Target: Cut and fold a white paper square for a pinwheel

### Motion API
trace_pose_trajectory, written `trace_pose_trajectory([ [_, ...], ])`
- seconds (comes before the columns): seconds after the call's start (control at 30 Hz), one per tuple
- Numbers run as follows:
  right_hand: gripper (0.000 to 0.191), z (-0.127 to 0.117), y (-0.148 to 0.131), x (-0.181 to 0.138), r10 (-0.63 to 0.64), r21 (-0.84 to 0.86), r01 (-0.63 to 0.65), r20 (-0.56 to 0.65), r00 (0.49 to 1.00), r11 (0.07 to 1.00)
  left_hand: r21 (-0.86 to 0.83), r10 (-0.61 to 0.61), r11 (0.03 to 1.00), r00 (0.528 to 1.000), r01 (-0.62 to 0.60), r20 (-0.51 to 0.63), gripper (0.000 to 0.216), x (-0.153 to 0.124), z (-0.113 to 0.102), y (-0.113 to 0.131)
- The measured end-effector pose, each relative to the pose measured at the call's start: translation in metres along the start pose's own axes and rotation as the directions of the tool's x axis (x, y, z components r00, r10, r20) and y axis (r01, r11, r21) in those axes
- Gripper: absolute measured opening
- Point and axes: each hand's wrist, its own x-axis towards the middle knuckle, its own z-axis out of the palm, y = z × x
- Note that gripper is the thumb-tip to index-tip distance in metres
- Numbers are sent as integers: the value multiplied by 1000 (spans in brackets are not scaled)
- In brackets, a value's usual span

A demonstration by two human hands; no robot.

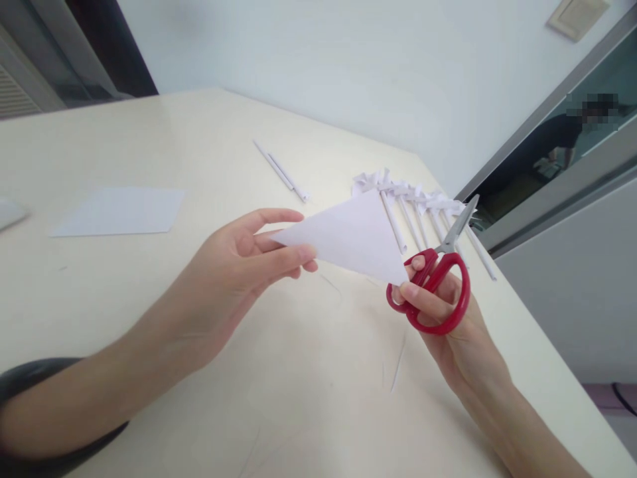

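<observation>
A folded white paper triangle is held above the table between both hands. My left hand pinches its narrow tip between thumb and fingers. At the lower right corner of the paper, the thumb and fingertips of my right hand grip it. That same hand also has red-handled scissors looped over its fingers, with the metal blades pointing up and away to the right. The blades are clear of the paper and look closed or nearly so.
Paper pinwheel-like pieces on rolled paper sticks lie in a row at the back right. Rolled paper tubes rest mid-table. White paper sheets lie at left. Thin paper strips are scattered in front. A person shows beyond the glass.
</observation>
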Motion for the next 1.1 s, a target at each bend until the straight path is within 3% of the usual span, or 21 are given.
trace_pose_trajectory([
  [0.1, 25, 6, 6, -5, 17, -9, -17, 0, 1000, 1000, -132, -50, 989, 993, 64, 104, 26, -4, 8, 2],
  [0.23, 22, 12, 17, -13, 7, -41, -8, -9, 1000, 999, -141, -167, 970, 965, 197, 201, 13, -11, 21, -3],
  [0.33, 21, 15, 21, -19, 29, -84, -26, 30, 999, 996, -87, -175, 977, 964, 195, 199, 21, -16, 27, -11],
  [0.57, 27, 17, 19, -20, 142, -93, -129, 148, 979, 987, 73, -222, 974, 972, 217, 77, 8, -23, 37, -4],
  [0.7, 25, 18, 19, -18, 129, -94, -113, 189, 974, 989, 89, -193, 980, 968, 180, 159, 10, -20, 34, -1],
  [0.87, 31, 20, 20, -20, 140, -64, -131, 159, 977, 989, 65, -212, 977, 916, 202, 340, 24, -19, 30, -3],
  [1.0, 30, 18, 18, -20, 159, -37, -155, 192, 968, 987, 36, -223, 974, 934, 222, 279, 24, -20, 33, -5],
  [1.1, 34, 16, 19, -19, 191, 25, -208, 296, 936, 978, -3, -186, 981, 945, 194, 268, 12, -21, 33, -6],
])
